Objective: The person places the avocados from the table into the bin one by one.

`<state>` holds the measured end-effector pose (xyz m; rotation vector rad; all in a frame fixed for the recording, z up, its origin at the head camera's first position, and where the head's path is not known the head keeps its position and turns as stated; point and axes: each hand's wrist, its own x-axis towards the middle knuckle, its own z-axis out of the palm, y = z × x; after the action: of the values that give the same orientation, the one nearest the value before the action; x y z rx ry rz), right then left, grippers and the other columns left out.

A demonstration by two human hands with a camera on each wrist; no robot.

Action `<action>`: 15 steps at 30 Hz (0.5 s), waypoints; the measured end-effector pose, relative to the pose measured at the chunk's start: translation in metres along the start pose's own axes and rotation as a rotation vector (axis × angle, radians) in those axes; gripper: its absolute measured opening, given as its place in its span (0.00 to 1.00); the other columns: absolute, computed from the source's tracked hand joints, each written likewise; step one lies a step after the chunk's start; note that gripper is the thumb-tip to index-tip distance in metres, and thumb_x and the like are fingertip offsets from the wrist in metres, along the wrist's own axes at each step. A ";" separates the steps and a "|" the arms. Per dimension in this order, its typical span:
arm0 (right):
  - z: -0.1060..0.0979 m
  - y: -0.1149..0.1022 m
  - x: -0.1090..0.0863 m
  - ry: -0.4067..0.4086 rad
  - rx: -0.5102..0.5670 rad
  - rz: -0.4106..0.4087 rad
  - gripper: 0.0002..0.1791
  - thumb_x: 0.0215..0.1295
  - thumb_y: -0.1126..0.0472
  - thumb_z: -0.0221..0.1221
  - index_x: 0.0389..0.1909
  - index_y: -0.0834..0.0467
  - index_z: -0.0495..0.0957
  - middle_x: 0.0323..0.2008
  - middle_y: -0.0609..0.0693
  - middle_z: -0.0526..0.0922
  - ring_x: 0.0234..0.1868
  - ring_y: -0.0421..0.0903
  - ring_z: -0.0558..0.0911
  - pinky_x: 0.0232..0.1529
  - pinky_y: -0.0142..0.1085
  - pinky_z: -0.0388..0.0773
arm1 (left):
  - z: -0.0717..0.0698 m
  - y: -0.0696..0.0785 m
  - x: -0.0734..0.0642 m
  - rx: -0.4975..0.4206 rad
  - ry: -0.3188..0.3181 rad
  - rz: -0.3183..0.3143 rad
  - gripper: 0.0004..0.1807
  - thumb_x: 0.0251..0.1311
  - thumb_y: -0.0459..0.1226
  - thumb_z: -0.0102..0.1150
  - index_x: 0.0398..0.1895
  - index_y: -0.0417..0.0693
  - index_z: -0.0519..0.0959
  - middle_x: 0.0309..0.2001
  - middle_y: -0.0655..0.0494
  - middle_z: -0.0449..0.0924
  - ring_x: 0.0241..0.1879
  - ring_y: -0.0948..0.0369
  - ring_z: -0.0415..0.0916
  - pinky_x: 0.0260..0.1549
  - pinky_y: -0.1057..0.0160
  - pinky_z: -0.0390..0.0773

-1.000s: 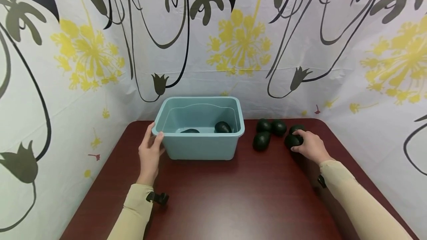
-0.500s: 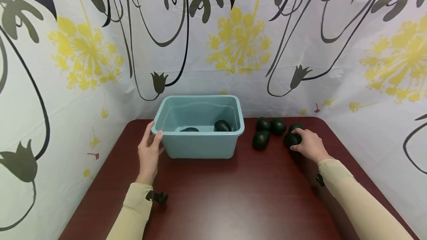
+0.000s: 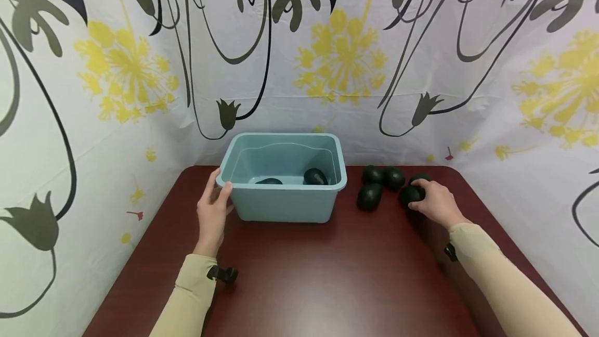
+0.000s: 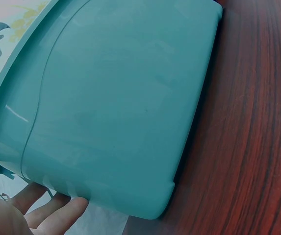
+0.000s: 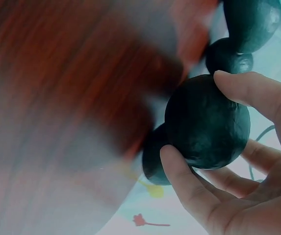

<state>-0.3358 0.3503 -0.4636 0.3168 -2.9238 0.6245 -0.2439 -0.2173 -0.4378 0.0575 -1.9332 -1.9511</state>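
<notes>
A light blue plastic bin (image 3: 284, 203) stands near the back of the table, and my left hand (image 3: 211, 220) holds its front left corner, thumb and fingers at the rim. In the left wrist view my fingers (image 4: 64, 218) lie against the bin's wall. Inside the bin are two dark green avocados; one (image 3: 315, 176) rests at the right, the other (image 3: 269, 181) is partly hidden by the front rim. To the right, my right hand (image 3: 438, 204) grips an avocado (image 5: 204, 125) between thumb and fingers. Another avocado (image 3: 419, 177) sits just behind it.
Three more avocados (image 3: 369, 197) cluster on the table between the bin and my right hand. The dark red-brown table (image 3: 299, 269) ends against a white flower-patterned cloth (image 3: 276, 103) behind and at both sides.
The head view has shifted slightly. Both hands stay in place, the left at the bin's corner and the right around the avocado.
</notes>
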 end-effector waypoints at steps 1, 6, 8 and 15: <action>-0.001 -0.001 0.000 0.016 0.000 -0.002 0.35 0.57 0.56 0.72 0.64 0.63 0.72 0.54 0.70 0.76 0.50 0.69 0.77 0.43 0.63 0.74 | 0.000 0.000 0.000 0.000 -0.001 -0.001 0.33 0.68 0.50 0.63 0.75 0.68 0.65 0.69 0.46 0.68 0.64 0.48 0.69 0.55 0.36 0.72; -0.008 -0.009 0.003 0.074 -0.002 -0.018 0.34 0.55 0.55 0.74 0.60 0.63 0.74 0.52 0.67 0.78 0.47 0.65 0.78 0.41 0.60 0.74 | 0.001 0.001 0.000 -0.006 -0.003 0.004 0.33 0.69 0.48 0.62 0.75 0.68 0.65 0.70 0.45 0.68 0.64 0.48 0.69 0.55 0.36 0.72; -0.012 -0.014 0.003 0.082 -0.001 -0.024 0.34 0.55 0.55 0.74 0.61 0.63 0.74 0.53 0.67 0.78 0.47 0.64 0.78 0.41 0.59 0.74 | 0.001 0.001 0.000 -0.007 -0.005 0.008 0.33 0.69 0.48 0.62 0.75 0.68 0.65 0.70 0.45 0.68 0.64 0.48 0.69 0.55 0.35 0.71; -0.021 -0.032 -0.002 0.081 0.007 -0.027 0.36 0.56 0.53 0.73 0.64 0.61 0.73 0.59 0.68 0.74 0.56 0.70 0.73 0.47 0.66 0.71 | -0.001 -0.001 -0.001 -0.001 -0.008 -0.001 0.34 0.68 0.51 0.62 0.76 0.68 0.65 0.70 0.49 0.67 0.64 0.48 0.69 0.55 0.36 0.71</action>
<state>-0.3246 0.3305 -0.4325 0.3232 -2.8365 0.6281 -0.2433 -0.2177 -0.4391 0.0504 -1.9383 -1.9556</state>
